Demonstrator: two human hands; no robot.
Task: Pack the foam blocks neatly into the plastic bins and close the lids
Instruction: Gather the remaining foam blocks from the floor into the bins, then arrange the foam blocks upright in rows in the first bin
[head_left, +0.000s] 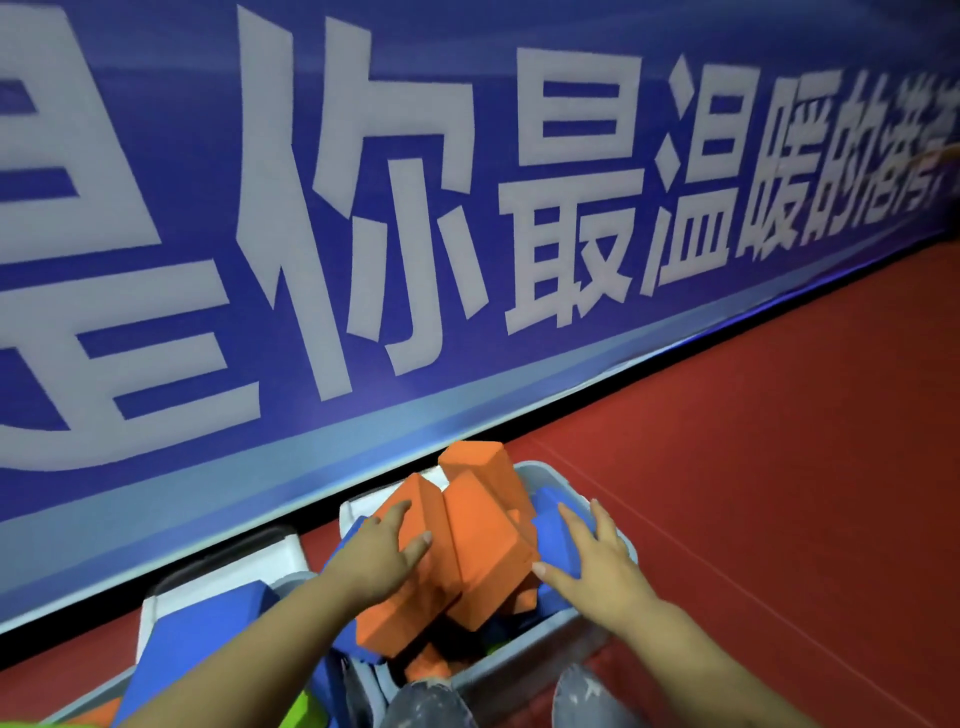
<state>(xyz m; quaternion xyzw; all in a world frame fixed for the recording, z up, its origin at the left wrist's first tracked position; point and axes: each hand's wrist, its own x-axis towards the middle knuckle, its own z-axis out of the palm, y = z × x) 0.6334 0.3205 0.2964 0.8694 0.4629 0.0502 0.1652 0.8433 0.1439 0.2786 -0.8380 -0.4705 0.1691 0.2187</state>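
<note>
- Running along the far edge of the red floor (753, 441), a blue banner (363, 234) with large white characters fills the upper part of the view.
- On the floor against the banner's foot stands a grey plastic bin (524, 657), heaped above its rim; a second bin (228, 577) sits just beside it on the left, also holding blue foam.
- Piled highest in the nearer bin are the orange foam blocks (483, 535), tilted at odd angles, with blue foam blocks (558, 540) wedged along the bin's right edge.
- The left hand (382, 553) lies flat with straight fingers on an orange block; the right hand (592, 551) lies spread and flat on a blue block. Neither grasps anything.
- Judging by the heap, the step is pressing and settling blocks. It would go best by turning tilted blocks flat, filling the corners first, then pushing down evenly so a lid can seat.
- No lid can be made out with certainty; the pale panels behind the bins may be lids. The bin bottoms, lower layers and the left bin's near edge are hidden or cut off.
</note>
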